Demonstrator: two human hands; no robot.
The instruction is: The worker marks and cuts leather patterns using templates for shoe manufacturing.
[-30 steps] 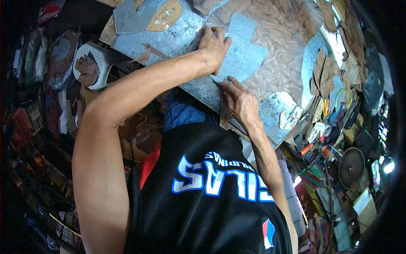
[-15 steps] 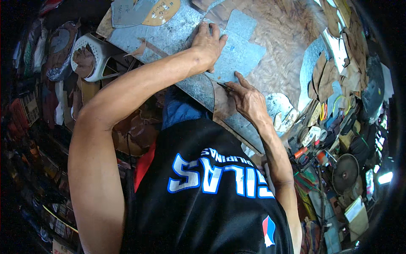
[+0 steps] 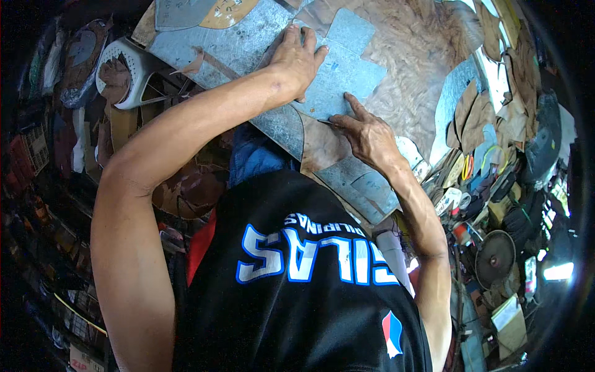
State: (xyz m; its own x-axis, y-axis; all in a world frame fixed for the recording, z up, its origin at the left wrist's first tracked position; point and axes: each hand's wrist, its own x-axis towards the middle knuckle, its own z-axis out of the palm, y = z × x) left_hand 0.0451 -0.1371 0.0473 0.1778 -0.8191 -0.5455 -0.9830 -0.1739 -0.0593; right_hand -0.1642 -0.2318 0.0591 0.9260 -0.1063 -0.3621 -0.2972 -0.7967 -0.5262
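A grey-blue flat pattern piece (image 3: 341, 71) with a stepped outline lies on a sheet of brown leather (image 3: 412, 74). My left hand (image 3: 294, 65) presses down on its left part, fingers apart. At the near edge of the pattern, my right hand (image 3: 375, 141) pinches a slim dark tool (image 3: 327, 120); most of it is hidden by the fingers, and its kind cannot be told. The right index finger stretches out onto the pattern piece. Part of the leather (image 3: 323, 146) shows below the pattern, toward my body.
The work surface has a scuffed metal top (image 3: 211, 46). Other pattern pieces (image 3: 226, 11) lie at its far left. Brown leather pieces (image 3: 469, 115) and more patterns crowd the right side. A white plastic stool (image 3: 137, 77) with scraps stands left. A round dark disc (image 3: 495, 259) is at lower right.
My right hand has slid a little to the right along the near edge of the pattern piece with the tool. My left hand stays pressed on the pattern. The whole view has shifted slightly.
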